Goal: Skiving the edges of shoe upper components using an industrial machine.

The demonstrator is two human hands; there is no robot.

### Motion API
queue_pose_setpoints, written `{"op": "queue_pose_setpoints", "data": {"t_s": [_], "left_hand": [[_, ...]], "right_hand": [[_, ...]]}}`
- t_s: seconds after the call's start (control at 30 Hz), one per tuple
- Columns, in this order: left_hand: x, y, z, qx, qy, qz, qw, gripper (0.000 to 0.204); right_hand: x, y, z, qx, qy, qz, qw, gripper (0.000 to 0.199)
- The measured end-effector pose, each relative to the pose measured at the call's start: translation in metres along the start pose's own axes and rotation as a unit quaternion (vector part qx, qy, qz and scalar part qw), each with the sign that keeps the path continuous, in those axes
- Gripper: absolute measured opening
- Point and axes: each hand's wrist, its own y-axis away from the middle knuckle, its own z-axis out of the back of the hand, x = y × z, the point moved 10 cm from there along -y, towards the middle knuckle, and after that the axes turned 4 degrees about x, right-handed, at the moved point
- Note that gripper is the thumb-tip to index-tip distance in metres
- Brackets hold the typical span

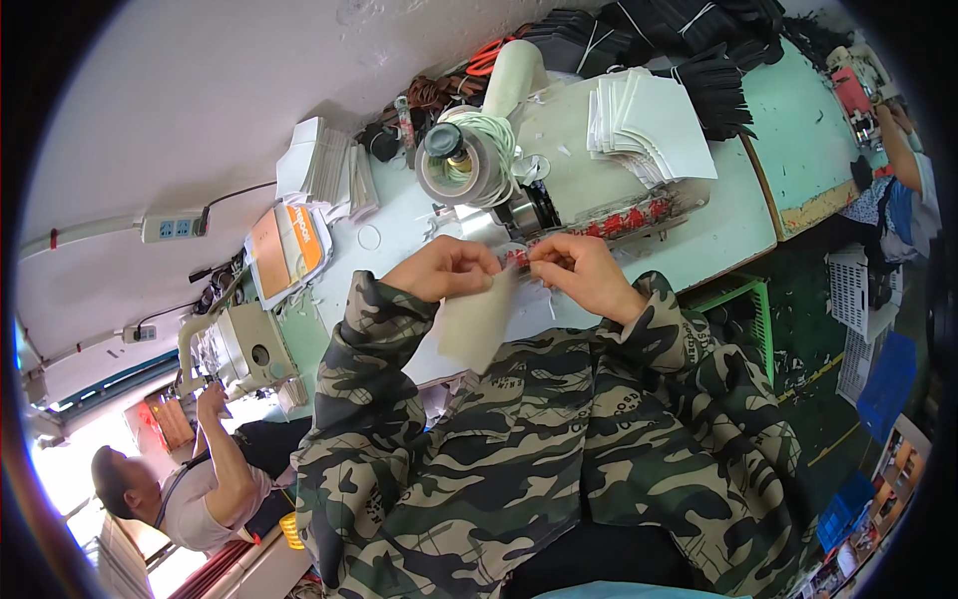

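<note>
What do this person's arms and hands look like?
Both arms wear loose, baggy camouflage sleeves with blotches of black, dark green and tan, thin dark lines and some dark printed lettering. The left hand and right hand are bare, with five fingers each and no gloves.

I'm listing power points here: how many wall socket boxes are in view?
2: the upper socket box, left of the orange-covered papers, and the lower socket box, left of the beige sewing machine. Others may be hidden behind equipment.
</note>
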Motion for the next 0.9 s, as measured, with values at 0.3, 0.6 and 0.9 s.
{"op": "queue_pose_setpoints", "data": {"t_s": [0.3,0.6,0.9], "left_hand": [[0.023,-0.020,0.035,-0.017,-0.228,0.044,0.972,0.020],[0.013,-0.020,0.058,-0.078,-0.311,0.088,0.943,0.028],[-0.123,-0.013,0.000,-0.302,-0.552,-0.306,0.715,0.064]], "right_hand": [[-0.004,-0.013,-0.004,0.022,0.137,-0.018,0.990,0.020],[0.046,-0.022,0.032,-0.007,0.336,0.120,0.934,0.030],[0.054,-0.066,0.041,0.112,0.429,0.050,0.895,0.055]]}}
